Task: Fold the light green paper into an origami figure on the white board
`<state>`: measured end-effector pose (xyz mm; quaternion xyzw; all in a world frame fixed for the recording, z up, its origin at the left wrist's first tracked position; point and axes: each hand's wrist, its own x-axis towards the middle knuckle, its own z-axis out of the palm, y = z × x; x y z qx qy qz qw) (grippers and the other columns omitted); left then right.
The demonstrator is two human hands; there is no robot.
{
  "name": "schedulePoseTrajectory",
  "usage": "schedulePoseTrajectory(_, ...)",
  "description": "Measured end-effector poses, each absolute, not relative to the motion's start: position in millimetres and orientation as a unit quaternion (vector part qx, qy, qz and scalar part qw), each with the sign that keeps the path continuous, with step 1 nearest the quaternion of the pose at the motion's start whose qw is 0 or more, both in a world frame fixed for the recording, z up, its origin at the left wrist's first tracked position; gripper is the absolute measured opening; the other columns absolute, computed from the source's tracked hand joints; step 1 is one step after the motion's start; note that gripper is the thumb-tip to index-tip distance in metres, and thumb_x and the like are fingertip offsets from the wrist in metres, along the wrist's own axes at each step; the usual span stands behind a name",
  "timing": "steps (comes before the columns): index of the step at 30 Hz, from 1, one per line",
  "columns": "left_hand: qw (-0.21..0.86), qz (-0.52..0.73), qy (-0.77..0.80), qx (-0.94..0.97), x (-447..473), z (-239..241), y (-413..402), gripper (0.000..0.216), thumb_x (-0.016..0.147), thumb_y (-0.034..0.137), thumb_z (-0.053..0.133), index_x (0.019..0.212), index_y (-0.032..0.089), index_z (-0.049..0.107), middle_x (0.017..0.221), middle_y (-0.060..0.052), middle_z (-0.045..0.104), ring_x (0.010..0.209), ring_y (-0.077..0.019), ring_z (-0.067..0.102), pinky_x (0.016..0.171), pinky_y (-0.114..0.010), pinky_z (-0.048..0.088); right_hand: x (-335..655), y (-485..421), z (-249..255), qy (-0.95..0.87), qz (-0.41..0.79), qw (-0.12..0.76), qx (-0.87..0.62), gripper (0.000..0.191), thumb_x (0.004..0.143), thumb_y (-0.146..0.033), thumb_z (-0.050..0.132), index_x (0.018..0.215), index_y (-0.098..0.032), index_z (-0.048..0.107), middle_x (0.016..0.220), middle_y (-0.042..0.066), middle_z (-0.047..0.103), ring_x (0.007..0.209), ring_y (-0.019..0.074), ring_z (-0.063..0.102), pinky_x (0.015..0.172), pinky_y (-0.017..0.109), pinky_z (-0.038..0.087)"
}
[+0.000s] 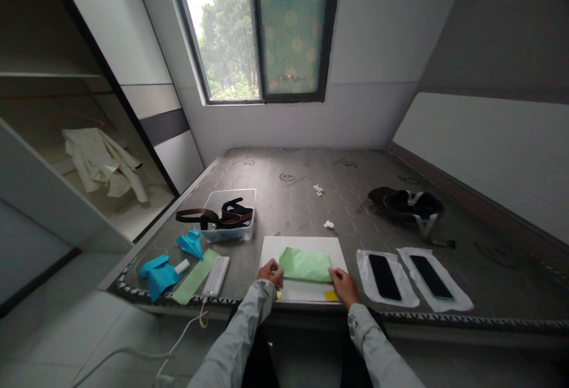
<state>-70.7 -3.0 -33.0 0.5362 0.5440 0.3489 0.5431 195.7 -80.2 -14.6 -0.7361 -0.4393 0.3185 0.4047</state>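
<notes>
Left hand (272, 273) and right hand (345, 287) pinch opposite ends of a green sheet (306, 265) over a white board (304, 292); likely light, limp and easily creased, it suits gentle corner holds

To your left you have one clear plastic bin (229, 234) with dark belts (235, 216) draped over its rim, one white power strip (217, 276), corded, and one pale garment (104, 160) in the open wardrobe (133, 216). Ahead of you: two crumpled white scraps (329, 224) (small, lying apart) and one window (233, 50), its right half showing a dotted green curtain (291, 26). To your right: one dark brimmed cap (395, 203), pale-strapped.
</notes>
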Motion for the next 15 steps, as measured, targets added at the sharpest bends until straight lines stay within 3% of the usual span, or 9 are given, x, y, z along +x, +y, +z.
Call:
schedulePoseTrajectory(4, 0.541, 0.356, 0.548, 0.530, -70.4, -38.3, 0.5, 0.060, 0.064, 0.056, 0.069, 0.109, 0.022, 0.050, 0.070, 0.006, 0.062, 0.036, -0.0093, 0.059, 0.033, -0.018, 0.039, 193.0, -78.7, -17.0, -0.412, 0.322, 0.400, -0.753, 0.038, 0.075, -0.059, 0.050, 0.083, -0.023, 0.060, 0.077, 0.003, 0.075, 0.060, 0.0198, 0.070, 0.063, 0.031, 0.049)
schedulePoseTrajectory(6, 0.541, 0.351, 0.554, 0.528, -69.4, -40.7, 2.6, 0.064, 0.066, 0.061, 0.066, 0.114, 0.020, 0.052, 0.069, 0.004, 0.063, 0.035, -0.0095, 0.059, 0.033, -0.019, 0.040, 192.7, -78.0, -18.8, -0.406, 0.325, 0.401, -0.754, 0.043, 0.072, -0.057, 0.056, 0.099, -0.024, 0.058, 0.080, 0.002, 0.076, 0.058, 0.0189, 0.069, 0.063, 0.031, 0.050)
schedulePoseTrajectory(10, 0.522, 0.343, 0.565, 0.539, -66.4, -43.6, 3.1, 0.055, 0.069, 0.068, 0.060, 0.084, 0.016, 0.062, 0.055, 0.002, 0.061, 0.034, -0.0113, 0.057, 0.033, -0.020, 0.038, 195.0, -76.0, -22.5, -0.411, 0.335, 0.406, -0.744, 0.050, 0.066, -0.052, 0.065, 0.106, -0.023, 0.060, 0.075, 0.001, 0.075, 0.063, 0.0199, 0.070, 0.063, 0.031, 0.052)
schedulePoseTrajectory(15, 0.471, 0.352, 0.584, 0.560, -64.8, -44.5, 0.1, 0.047, 0.070, 0.067, 0.058, 0.063, 0.021, 0.052, 0.046, 0.005, 0.055, 0.033, -0.0106, 0.053, 0.033, -0.020, 0.034, 199.2, -72.5, -27.8, -0.407, 0.347, 0.414, -0.737, 0.044, 0.070, -0.056, 0.055, 0.091, -0.019, 0.066, 0.076, 0.007, 0.075, 0.063, 0.0222, 0.069, 0.054, 0.031, 0.051)
